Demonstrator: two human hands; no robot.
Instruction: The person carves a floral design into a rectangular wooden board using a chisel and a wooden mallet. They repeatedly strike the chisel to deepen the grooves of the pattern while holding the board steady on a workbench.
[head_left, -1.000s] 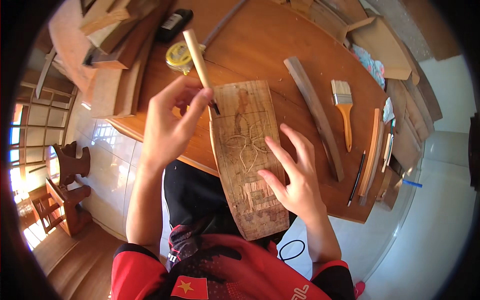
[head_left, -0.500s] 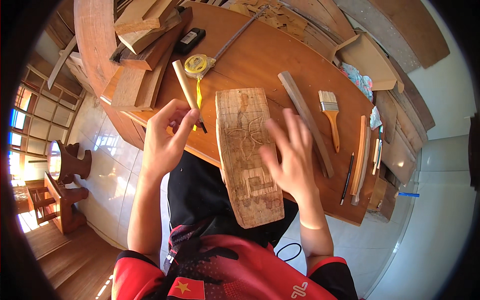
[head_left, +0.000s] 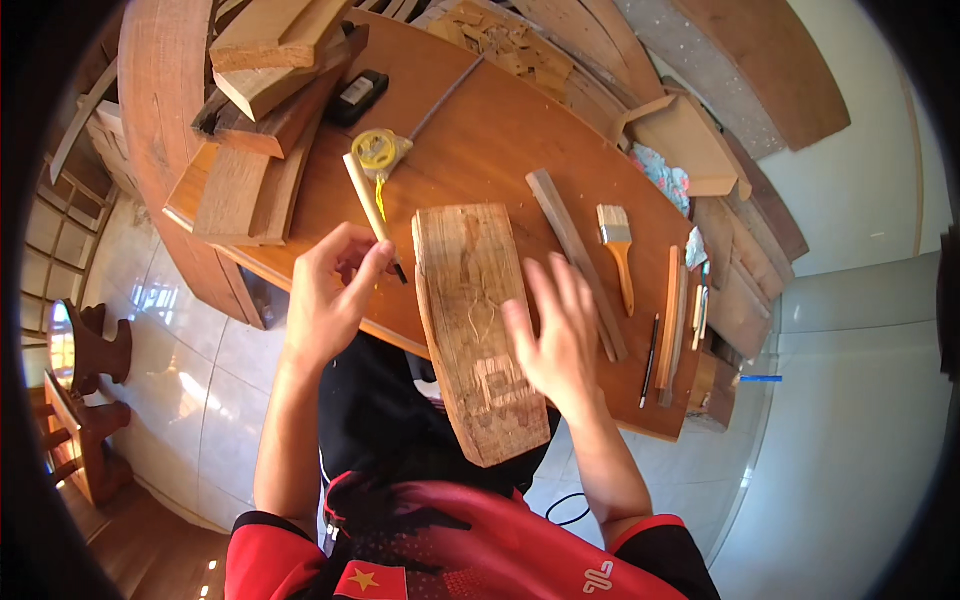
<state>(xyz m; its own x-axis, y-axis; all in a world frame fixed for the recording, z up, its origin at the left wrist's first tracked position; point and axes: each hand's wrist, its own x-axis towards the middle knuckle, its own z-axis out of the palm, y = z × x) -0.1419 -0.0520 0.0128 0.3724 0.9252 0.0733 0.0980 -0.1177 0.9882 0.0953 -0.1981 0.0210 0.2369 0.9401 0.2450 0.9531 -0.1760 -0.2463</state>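
Note:
My left hand [head_left: 335, 290] grips a slim tool [head_left: 363, 188] with a pale wooden handle and a dark lower end, held upright just left of a long wooden board [head_left: 460, 250]. The board lies over the table edge and my lap, with carved petal lines in its middle and a rough cut patch lower down. My right hand [head_left: 555, 335] is over the board's right side, fingers apart and slightly blurred, holding nothing; whether it touches the board I cannot tell. Beyond the board lie a grey-brown strip [head_left: 570, 250] and a brush [head_left: 617, 255].
The wooden table [head_left: 480, 150] carries a yellow tape measure [head_left: 375, 150], a black object [head_left: 355, 98], stacked planks [head_left: 255, 185], a pencil [head_left: 650, 360] and thin strips [head_left: 670, 320]. A cardboard tray [head_left: 690, 140] and offcuts lie behind. Wooden chairs [head_left: 95, 345] stand at the left.
My left hand and the tool have moved off the board's left edge to beside it. My right hand has shifted over the board's right side. The whole view has also shifted.

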